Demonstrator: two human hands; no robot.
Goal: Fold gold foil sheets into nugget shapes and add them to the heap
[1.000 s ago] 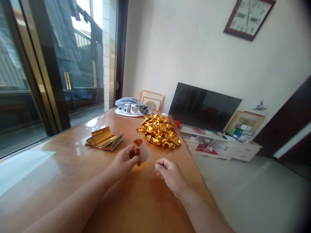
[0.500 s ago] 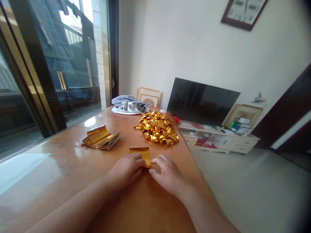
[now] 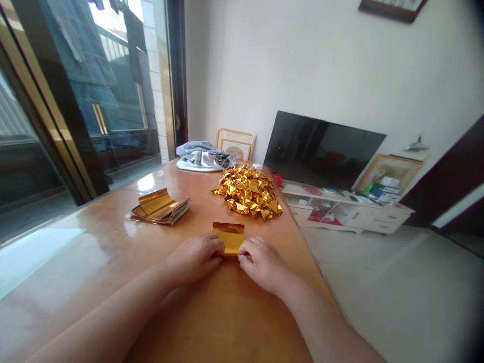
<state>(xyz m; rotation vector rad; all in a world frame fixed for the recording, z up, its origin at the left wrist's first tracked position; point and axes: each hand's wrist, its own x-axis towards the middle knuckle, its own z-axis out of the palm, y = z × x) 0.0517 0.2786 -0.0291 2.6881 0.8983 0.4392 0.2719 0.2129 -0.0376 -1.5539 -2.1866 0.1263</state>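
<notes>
A sheet of gold foil paper (image 3: 229, 239) lies on the wooden table between my hands, its far edge curling up. My left hand (image 3: 201, 254) pinches the near left corner of the sheet. At the near right corner, my right hand (image 3: 260, 260) has its thumb and fingertips closed on the paper. Beyond the sheet rises a heap of folded gold foil pieces (image 3: 247, 190). To the left sits a stack of gold foil paper (image 3: 161, 205), its top sheet curled.
The wooden table (image 3: 181, 322) has its right edge beside my right forearm. Folded grey-blue cloth (image 3: 204, 157) lies at the far end. A pale sheet (image 3: 34, 257) covers part of the left side. A television (image 3: 323, 151) stands on a white cabinet (image 3: 363, 214).
My right hand has closed from a spread pose onto the sheet's near right corner. My left hand has shifted to the left corner, uncovering more of the sheet. The view has tilted down slightly.
</notes>
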